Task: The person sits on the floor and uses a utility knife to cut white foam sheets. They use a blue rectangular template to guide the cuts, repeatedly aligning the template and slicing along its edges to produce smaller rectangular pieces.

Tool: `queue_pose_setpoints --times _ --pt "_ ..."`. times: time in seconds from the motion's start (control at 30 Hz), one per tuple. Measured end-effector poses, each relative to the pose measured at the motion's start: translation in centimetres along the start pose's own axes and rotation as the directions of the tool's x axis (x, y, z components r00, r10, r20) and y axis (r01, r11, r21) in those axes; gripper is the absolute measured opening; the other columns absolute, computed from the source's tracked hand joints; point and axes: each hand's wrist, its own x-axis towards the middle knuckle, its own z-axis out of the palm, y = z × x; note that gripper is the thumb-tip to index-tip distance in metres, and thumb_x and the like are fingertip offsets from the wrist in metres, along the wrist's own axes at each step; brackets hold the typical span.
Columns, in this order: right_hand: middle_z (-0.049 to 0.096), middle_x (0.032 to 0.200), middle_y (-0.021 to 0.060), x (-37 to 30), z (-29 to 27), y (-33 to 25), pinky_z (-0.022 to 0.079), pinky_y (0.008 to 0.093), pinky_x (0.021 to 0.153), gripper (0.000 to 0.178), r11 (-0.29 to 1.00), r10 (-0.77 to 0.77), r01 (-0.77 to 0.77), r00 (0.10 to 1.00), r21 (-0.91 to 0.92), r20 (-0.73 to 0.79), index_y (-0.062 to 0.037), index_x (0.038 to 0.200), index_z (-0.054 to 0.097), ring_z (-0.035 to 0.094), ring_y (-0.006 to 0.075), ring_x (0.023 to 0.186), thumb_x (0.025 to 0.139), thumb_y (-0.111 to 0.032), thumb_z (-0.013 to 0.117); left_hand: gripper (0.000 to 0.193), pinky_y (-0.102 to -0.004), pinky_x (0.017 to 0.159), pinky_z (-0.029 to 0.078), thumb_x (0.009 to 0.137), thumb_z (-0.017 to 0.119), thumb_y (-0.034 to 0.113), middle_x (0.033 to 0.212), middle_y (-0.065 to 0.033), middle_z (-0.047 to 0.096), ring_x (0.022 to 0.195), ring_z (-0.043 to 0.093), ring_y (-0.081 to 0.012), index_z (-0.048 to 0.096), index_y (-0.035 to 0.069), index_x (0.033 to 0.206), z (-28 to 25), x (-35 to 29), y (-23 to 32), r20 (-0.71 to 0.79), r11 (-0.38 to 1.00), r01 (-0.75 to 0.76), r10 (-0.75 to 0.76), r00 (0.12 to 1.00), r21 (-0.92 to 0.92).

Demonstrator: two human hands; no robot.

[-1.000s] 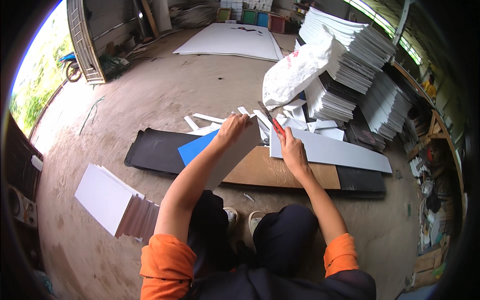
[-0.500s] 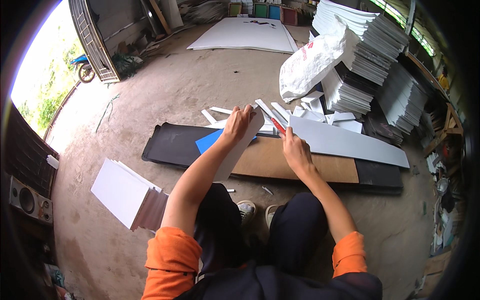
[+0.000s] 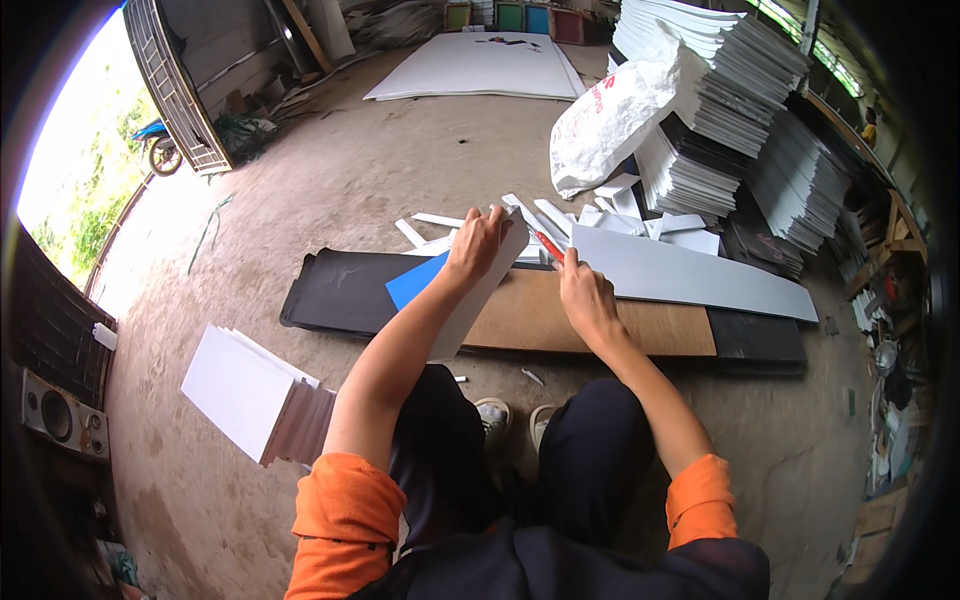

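My left hand [image 3: 478,246] grips the upper edge of a white foam board piece [image 3: 482,300], which it holds tilted on edge above the bench. In my right hand [image 3: 587,296] is a red utility knife [image 3: 549,246], its tip pointing up and left, close to the board's right edge. Whether the blade touches the board is too small to tell. Under my hands lies a low, long black bench [image 3: 340,290] with a brown wooden panel [image 3: 590,320] on top. A blue sheet [image 3: 415,282] lies partly behind my left forearm, and a long white board [image 3: 690,275] rests to the right.
White offcuts [image 3: 435,220] litter the bench's far side. A stack of cut white boards [image 3: 240,390] stands on the floor at left. Beyond are a white sack [image 3: 610,125], tall stacks of boards [image 3: 735,110] and large white sheets [image 3: 470,70]. A speaker [image 3: 65,412] stands far left.
The view has shifted slightly. My right hand and the knife have moved a little down and left beside the board; my left hand keeps its grip.
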Motion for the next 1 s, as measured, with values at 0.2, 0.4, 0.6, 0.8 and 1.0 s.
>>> queue_pose_setpoints --times 0.2,0.4,0.6,0.8,1.0 --pt "0.058 0.062 0.0178 0.0 0.4 0.6 0.050 0.0395 0.046 0.023 1.000 -0.003 0.003 1.000 -0.002 -0.005 0.0002 0.091 0.041 0.061 0.0330 0.059 0.090 -0.023 0.040 0.020 -0.0420 0.062 0.045 0.080 0.055 0.019 0.065 -0.0198 0.055 0.072 0.054 -0.0333 0.051 0.001 0.087 0.2 0.1 0.4 -0.044 1.000 0.002 -0.003 0.999 -0.031" --pt "0.058 0.061 0.0189 0.0 0.4 0.4 0.050 0.0410 0.047 0.023 1.000 0.009 -0.009 1.000 0.025 0.009 0.0004 0.092 0.041 0.061 0.0343 0.058 0.090 -0.022 0.040 0.019 -0.0409 0.063 0.046 0.080 0.054 0.018 0.065 -0.0189 0.055 0.073 0.055 -0.0325 0.051 0.001 0.089 0.8 0.0 -0.4 -0.039 1.000 -0.024 0.025 0.999 0.013" --pt "0.056 0.060 0.0247 -0.3 1.1 0.1 0.048 0.0447 0.049 0.023 0.988 0.059 -0.074 0.991 0.137 0.116 0.0039 0.096 0.040 0.060 0.0383 0.060 0.089 -0.018 0.040 0.020 -0.0395 0.064 0.046 0.079 0.053 0.016 0.065 -0.0172 0.056 0.078 0.054 -0.0304 0.049 0.000 0.091 1.1 -0.1 -0.4 0.044 0.997 -0.040 0.037 0.998 0.068" --pt "0.056 0.062 0.0273 -0.2 1.3 -0.6 0.048 0.0463 0.051 0.025 0.966 0.101 -0.139 0.979 0.218 0.179 0.0073 0.098 0.039 0.059 0.0417 0.063 0.089 -0.016 0.040 0.019 -0.0362 0.066 0.047 0.082 0.052 0.018 0.066 -0.0142 0.057 0.079 0.054 -0.0269 0.049 0.000 0.084 1.4 -0.3 -0.5 0.083 0.992 -0.120 0.117 0.990 0.040" --pt "0.059 0.074 0.0270 0.6 1.9 0.1 0.052 0.0419 0.059 0.022 0.965 0.165 -0.209 0.954 0.159 0.248 0.0081 0.094 0.042 0.061 0.0390 0.073 0.088 -0.013 0.040 0.020 -0.0341 0.067 0.049 0.083 0.051 0.020 0.065 -0.0126 0.057 0.081 0.054 -0.0251 0.048 0.000 0.081 2.4 -0.1 1.4 0.175 0.983 -0.179 0.168 0.970 0.048"
